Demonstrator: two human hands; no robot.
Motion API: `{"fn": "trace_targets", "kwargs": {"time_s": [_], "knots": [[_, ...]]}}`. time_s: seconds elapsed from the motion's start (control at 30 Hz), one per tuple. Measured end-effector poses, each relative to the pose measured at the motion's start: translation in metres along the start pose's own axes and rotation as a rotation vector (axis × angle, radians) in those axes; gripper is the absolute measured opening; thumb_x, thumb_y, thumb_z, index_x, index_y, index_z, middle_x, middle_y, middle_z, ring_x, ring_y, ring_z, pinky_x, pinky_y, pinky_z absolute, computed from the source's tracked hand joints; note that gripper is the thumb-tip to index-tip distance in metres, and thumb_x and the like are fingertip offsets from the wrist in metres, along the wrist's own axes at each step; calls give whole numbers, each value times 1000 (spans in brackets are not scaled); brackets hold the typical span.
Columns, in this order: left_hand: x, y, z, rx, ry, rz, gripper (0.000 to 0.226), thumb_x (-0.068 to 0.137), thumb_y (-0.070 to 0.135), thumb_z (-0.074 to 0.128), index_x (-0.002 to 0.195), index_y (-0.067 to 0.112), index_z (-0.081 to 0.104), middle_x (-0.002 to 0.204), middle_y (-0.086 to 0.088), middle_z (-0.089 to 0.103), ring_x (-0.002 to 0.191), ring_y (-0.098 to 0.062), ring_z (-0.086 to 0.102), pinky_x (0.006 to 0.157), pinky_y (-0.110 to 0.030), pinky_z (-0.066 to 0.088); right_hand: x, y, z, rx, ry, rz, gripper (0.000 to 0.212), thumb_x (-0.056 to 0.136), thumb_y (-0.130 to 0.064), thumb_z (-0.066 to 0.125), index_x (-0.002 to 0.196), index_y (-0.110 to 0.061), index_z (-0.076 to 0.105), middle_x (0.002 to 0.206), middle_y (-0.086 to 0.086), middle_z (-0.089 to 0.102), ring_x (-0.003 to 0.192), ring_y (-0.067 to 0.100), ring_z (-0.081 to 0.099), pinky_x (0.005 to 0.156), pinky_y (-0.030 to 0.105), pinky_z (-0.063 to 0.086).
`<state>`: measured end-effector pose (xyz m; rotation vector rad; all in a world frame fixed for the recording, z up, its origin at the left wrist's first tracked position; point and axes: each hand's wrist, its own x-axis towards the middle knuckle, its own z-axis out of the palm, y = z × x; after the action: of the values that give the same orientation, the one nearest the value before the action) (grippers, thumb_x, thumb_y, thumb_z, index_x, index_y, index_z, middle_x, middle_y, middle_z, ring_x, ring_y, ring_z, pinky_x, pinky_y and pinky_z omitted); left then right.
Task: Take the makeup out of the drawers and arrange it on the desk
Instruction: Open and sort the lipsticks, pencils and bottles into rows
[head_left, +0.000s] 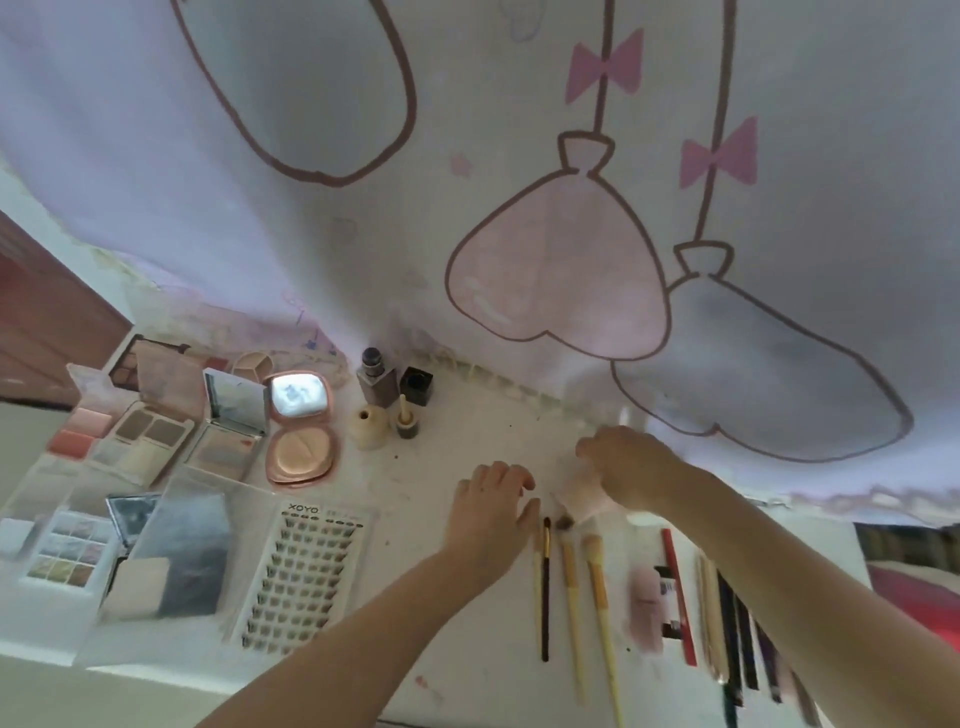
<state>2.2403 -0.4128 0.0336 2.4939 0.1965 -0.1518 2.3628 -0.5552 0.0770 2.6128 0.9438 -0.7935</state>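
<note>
Your left hand lies palm-down on the white desk, fingers spread and relaxed, holding nothing; its fingertips sit just beside the tips of the brush row. Your right hand reaches over a pale pink, blurred item near the back of the desk, fingers curled downward; whether they actually grip it cannot be told. Below the hands, three brushes lie parallel, bristles toward the wall: a dark-handled brush, then two cream-handled brushes to its right. Further right lie a pink tube, a red pencil and a cluster of dark pencils, partly hidden by your right forearm. To the left, a lash card marked XOYO lies flat, with a mirrored palette and a multi-shade eyeshadow palette beside it. Behind these stand an open rose-gold compact, a brown two-pan palette and a blush palette. Near the wall, a brown bottle, a black bottle and a cream round jar stand close together. A curtain printed with pink bows hangs behind the desk.
</note>
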Motion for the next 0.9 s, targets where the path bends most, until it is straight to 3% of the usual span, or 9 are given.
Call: {"fn": "trace_targets", "kwargs": {"time_s": [0.17, 0.3, 0.43, 0.5, 0.57, 0.67, 0.77, 0.83, 0.9], "knots": [[58, 44, 33, 241, -279, -64, 49, 91, 44, 46, 129, 14, 42, 129, -7, 44, 121, -26, 39, 98, -37, 32, 21, 14, 18, -169, 31, -101, 25, 89, -11, 50, 113, -17, 55, 129, 4, 50, 114, 24, 52, 93, 37, 47], [72, 51, 41, 279, -323, -115, 57, 85, 49, 55, 131, 17, 43, 128, -6, 43, 121, -25, 37, 99, -38, 30, 33, 22, 21, -221, 0, -161, 24, 85, -30, 52, 106, -21, 59, 125, 4, 49, 113, 24, 47, 93, 35, 42], [72, 50, 35, 159, -291, -154, 38, 87, 37, 52, 120, 18, 46, 118, -5, 52, 114, -25, 47, 94, -36, 35, 33, 27, 12, -193, 10, -216, 18, 85, -35, 56, 95, -21, 58, 107, 3, 53, 98, 22, 52, 83, 34, 45], [70, 46, 24, -118, -217, -224, 20, 88, 31, 50, 101, 17, 46, 99, -4, 60, 95, -25, 58, 81, -35, 42, 26, 25, 0, -14, 60, -221, 21, 89, -40, 53, 90, -19, 54, 97, 1, 57, 87, 21, 56, 79, 32, 48], [66, 39, 5, -433, -119, -290, 20, 87, 32, 54, 96, 16, 48, 88, -3, 62, 80, -23, 60, 68, -34, 47, 16, 23, -13, 300, 86, -176, 26, 91, -43, 53, 92, -17, 53, 87, 0, 58, 79, 24, 59, 72, 27, 49], [53, 28, -33, -755, 97, -291, 23, 86, 25, 65, 104, 16, 54, 93, 0, 62, 85, -16, 60, 67, -24, 48, 1, 9, -30, 747, 177, -100, 25, 89, -37, 61, 102, -17, 53, 86, -7, 59, 77, 15, 59, 65, 19, 44], [33, 21, -64, -1082, 83, -289, 19, 91, 22, 61, 108, 15, 62, 102, -2, 68, 95, -18, 62, 80, -27, 49, -13, -23, -38, 1171, 163, -103, 30, 91, -33, 60, 110, -12, 54, 103, 2, 65, 92, 19, 65, 81, 35, 56], [16, 15, -77, -1165, 37, -269, 17, 94, 22, 54, 107, 15, 64, 104, -3, 69, 97, -16, 64, 84, -28, 51, -23, -45, -40, 1237, 165, -137, 21, 95, -29, 54, 106, -12, 58, 103, 3, 66, 95, 19, 65, 83, 35, 55], [-1, 7, -86, -1025, 61, -256, 16, 96, 24, 52, 103, 13, 62, 99, -4, 68, 89, -14, 63, 76, -22, 50, -33, -60, -49, 1085, 268, -115, 23, 99, -29, 44, 100, -16, 62, 95, -3, 65, 86, 13, 63, 73, 23, 49]]}}
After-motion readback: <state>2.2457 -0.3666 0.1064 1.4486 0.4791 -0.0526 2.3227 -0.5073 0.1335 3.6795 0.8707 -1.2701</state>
